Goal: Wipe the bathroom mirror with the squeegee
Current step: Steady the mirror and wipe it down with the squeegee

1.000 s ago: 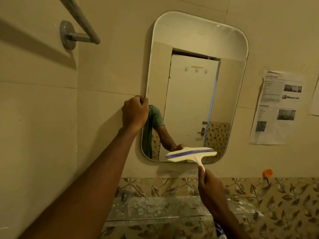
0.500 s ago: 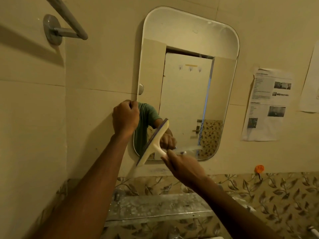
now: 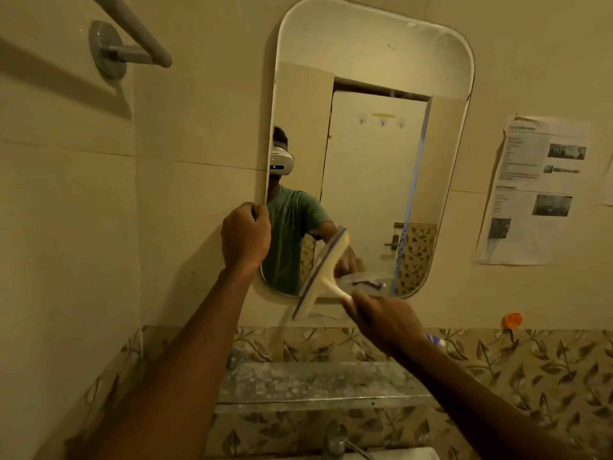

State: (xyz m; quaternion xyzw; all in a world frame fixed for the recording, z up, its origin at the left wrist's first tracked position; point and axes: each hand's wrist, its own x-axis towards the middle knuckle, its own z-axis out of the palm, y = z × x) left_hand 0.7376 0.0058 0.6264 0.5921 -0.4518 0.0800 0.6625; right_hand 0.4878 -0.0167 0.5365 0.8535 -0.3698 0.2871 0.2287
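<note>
A tall mirror (image 3: 374, 61) with rounded corners hangs on the beige tiled wall. My left hand (image 3: 244, 235) grips its left edge at mid height, fingers curled round the rim. My right hand (image 3: 386, 318) holds the handle of a cream squeegee (image 3: 320, 277) with a purple blade strip. The squeegee's head stands steeply tilted, nearly upright, over the mirror's lower left part, and its lower end reaches past the bottom rim. The mirror reflects a person in a green shirt and a white door.
A grey towel bar (image 3: 132, 31) juts from the wall at upper left. Printed paper sheets (image 3: 534, 190) are stuck to the wall at right. An orange hook (image 3: 512, 320) sits below them. A spotted glass shelf (image 3: 318, 381) lies under the mirror, a tap (image 3: 338, 441) below it.
The squeegee head turned from level at the mirror's bottom rim to steeply tilted and moved left. My right hand swung right of it. My left hand kept its grip on the mirror edge.
</note>
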